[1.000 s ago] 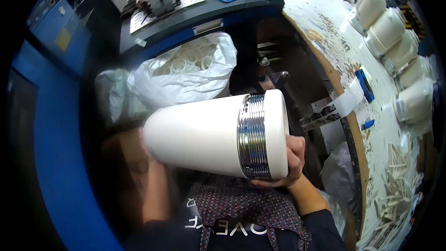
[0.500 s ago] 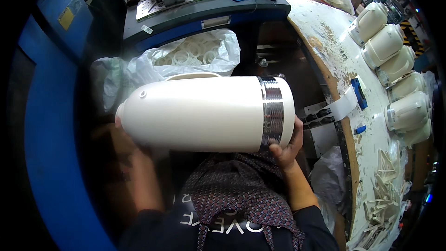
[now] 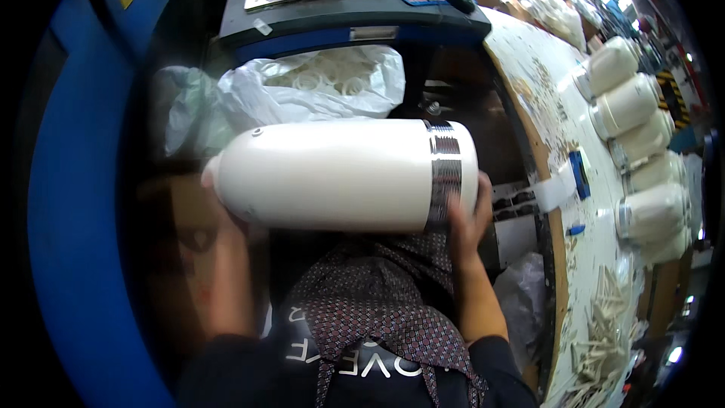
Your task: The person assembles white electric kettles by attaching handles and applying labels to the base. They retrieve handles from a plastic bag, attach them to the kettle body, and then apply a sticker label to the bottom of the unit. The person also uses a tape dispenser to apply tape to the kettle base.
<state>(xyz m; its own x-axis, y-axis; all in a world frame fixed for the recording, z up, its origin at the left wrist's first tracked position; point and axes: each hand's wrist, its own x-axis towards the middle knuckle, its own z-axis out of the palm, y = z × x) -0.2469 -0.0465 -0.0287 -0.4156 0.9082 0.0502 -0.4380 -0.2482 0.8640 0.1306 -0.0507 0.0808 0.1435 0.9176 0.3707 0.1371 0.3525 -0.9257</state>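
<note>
I hold a large white plastic canister [image 3: 340,174] on its side in front of my chest. A ribbed chrome band [image 3: 445,174] circles its right end. My left hand [image 3: 215,189] cups the narrower left end from below. My right hand [image 3: 468,219] grips the right end at the band, fingers spread over the rim. Both forearms rise from the lower edge, over a dark patterned apron [image 3: 370,310].
A clear plastic bag of white rings [image 3: 317,83] lies beyond the canister. A dark bench with tools [image 3: 347,7] stands at the back. To the right, a curved worktable [image 3: 574,151] carries a row of similar white canisters [image 3: 634,113] and a pile of white sticks [image 3: 604,325]. A blue bin [image 3: 68,219] is at the left.
The canister has swung from tilted to nearly level and moved slightly up. My left hand slid to its left end while my right hand stayed on the banded end.
</note>
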